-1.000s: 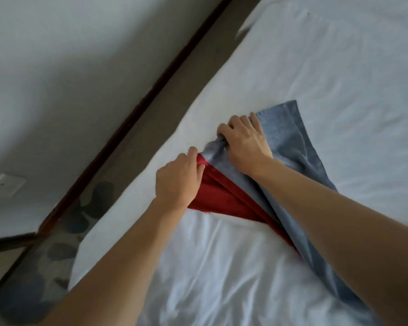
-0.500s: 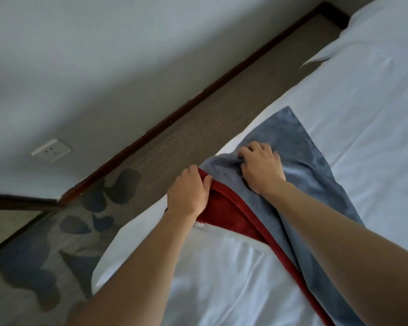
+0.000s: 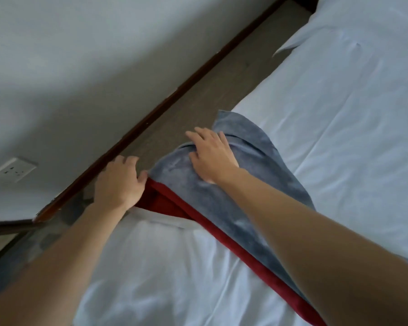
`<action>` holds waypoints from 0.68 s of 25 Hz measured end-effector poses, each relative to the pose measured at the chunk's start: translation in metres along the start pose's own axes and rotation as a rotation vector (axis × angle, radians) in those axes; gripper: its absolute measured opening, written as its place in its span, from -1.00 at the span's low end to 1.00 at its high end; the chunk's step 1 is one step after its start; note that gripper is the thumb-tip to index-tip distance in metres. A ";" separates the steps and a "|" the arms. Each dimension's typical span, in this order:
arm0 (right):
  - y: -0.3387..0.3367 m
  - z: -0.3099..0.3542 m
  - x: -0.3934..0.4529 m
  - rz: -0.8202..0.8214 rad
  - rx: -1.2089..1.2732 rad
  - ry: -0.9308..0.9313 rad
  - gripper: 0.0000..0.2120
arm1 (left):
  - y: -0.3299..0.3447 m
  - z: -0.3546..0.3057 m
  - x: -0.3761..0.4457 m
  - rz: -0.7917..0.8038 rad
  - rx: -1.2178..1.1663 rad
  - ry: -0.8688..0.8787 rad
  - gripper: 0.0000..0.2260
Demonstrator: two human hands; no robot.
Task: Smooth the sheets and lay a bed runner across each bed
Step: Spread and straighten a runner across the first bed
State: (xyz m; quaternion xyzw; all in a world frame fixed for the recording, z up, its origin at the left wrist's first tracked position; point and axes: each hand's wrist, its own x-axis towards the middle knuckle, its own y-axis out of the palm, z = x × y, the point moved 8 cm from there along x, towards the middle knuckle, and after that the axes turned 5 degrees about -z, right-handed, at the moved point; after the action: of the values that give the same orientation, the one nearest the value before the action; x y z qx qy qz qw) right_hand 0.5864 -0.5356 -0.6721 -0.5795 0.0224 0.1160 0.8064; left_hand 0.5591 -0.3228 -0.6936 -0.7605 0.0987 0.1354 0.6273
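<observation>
A grey-blue bed runner (image 3: 222, 208) with a red border (image 3: 174, 203) lies diagonally across the white sheet (image 3: 339, 137) of the bed, its end reaching the bed's far edge and drooping over it. My left hand (image 3: 119, 182) grips the runner's red corner at the edge of the mattress, thumb against the cloth. My right hand (image 3: 210, 154) lies on the grey end of the runner with fingers spread and fairly straight, pressing the bunched cloth down. The sheet is creased near me.
A brown floor strip (image 3: 210, 90) runs between the bed and the white wall (image 3: 92, 55), with a dark skirting board. A wall socket (image 3: 13, 170) sits low on the left. A patterned carpet (image 3: 21, 250) lies at lower left. A pillow (image 3: 351, 10) rests top right.
Both hands have drawn the runner's end further out over the bed's edge. My right hand has gone from curled on the cloth to spread flat on it.
</observation>
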 end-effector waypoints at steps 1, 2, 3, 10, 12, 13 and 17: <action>-0.005 -0.022 -0.021 -0.043 0.012 0.027 -0.52 | 0.002 -0.028 -0.007 -0.050 -0.021 0.044 -0.56; -0.012 -0.045 -0.043 -0.074 0.024 0.072 -0.51 | 0.004 -0.061 -0.013 -0.104 -0.055 0.115 -0.58; -0.021 -0.070 -0.066 -0.097 0.029 0.123 -0.50 | 0.003 -0.101 -0.021 -0.152 -0.096 0.206 -0.60; -0.086 -0.249 -0.275 -0.257 -0.017 0.409 -0.52 | 0.048 -0.391 -0.148 -0.103 -0.145 0.911 -0.66; -0.094 -0.299 -0.353 -0.256 -0.037 0.518 -0.46 | 0.087 -0.442 -0.198 0.015 -0.061 1.014 -0.64; -0.095 -0.321 -0.389 -0.231 -0.047 0.566 -0.42 | 0.106 -0.455 -0.215 0.078 -0.016 1.022 -0.62; -0.076 -0.389 -0.512 -0.037 -0.077 0.711 -0.35 | 0.152 -0.472 -0.254 0.273 0.095 0.882 -0.69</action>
State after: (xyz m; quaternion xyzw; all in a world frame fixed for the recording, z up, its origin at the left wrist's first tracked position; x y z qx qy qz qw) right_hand 0.1431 -1.0068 -0.6413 -0.6138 0.2869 -0.1067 0.7277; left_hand 0.3095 -0.8203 -0.6680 -0.6959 0.4616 -0.1244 0.5360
